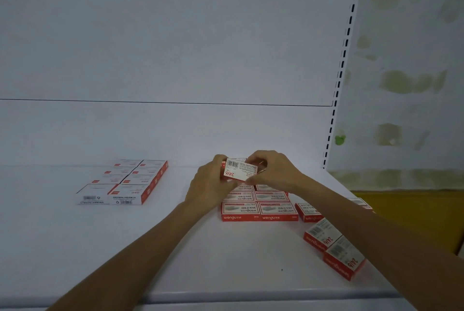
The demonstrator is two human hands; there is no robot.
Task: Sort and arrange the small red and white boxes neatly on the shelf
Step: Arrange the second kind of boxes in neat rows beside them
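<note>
Two-handed, pinches one box by its ends, left hand and right hand curled round it, above the box rows at mid shelf, open room left, two loose boxes near the right front edge.

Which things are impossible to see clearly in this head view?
1. Head view: rear boxes of the middle block, hidden behind the left hand, right hand and held box.
2. Head view: box at the far right, mostly covered by the right forearm.
3. Head view: print on the left block, too small.
</note>
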